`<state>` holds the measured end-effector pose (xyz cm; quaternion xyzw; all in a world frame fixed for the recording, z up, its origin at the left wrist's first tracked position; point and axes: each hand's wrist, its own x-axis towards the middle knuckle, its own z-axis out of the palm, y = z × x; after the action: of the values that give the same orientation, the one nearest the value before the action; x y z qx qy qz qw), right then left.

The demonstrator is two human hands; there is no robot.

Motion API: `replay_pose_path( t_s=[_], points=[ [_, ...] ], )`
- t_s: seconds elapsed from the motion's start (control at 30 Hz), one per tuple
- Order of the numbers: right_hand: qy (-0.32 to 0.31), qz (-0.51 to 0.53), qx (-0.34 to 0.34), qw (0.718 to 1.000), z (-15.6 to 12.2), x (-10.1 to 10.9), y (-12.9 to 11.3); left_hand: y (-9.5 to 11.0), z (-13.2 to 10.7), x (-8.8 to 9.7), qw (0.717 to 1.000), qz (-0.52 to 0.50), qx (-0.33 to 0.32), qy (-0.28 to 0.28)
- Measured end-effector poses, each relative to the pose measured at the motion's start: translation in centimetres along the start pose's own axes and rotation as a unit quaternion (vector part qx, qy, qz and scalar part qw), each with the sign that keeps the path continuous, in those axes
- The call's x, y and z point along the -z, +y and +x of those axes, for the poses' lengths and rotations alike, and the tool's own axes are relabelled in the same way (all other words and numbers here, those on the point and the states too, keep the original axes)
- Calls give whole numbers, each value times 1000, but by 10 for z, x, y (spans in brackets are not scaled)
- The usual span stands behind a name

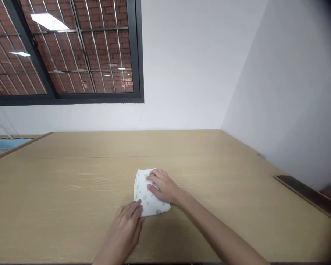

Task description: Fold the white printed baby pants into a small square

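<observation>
A folded white cloth (146,198) with a small green and grey print lies flat on the wooden table (79,206). At its lower left corner, the fingers of my left hand (127,224) are closed together over the edge, with the thumb close by the corner. My right hand (164,186) rests on the cloth's upper right part, its fingers apart and slightly bent, the thumb stretched across the print. Several layers show along the cloth's edges. What lies under my right palm is hidden.
A white wall (182,73) stands behind the table, and another wall (298,92) runs along the right. A dark-framed window (139,55) with metal bars is at the upper left. A long dark slot (306,193) is set in the table's right side. Something light blue (8,142) shows beyond the left edge.
</observation>
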<state>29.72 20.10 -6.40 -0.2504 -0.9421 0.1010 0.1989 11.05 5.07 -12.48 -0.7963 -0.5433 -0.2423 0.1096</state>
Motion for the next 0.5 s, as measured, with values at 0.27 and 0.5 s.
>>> replay_pose_path(
  t_s=[0.27,0.5],
  points=[
    [-114,79,-6,990,-61,27,-17,-26,14,16,994,-76,17,-72],
    [-53,191,-92,976,-31,22,1,-33,73,27,967,-20,215,-138]
  ],
)
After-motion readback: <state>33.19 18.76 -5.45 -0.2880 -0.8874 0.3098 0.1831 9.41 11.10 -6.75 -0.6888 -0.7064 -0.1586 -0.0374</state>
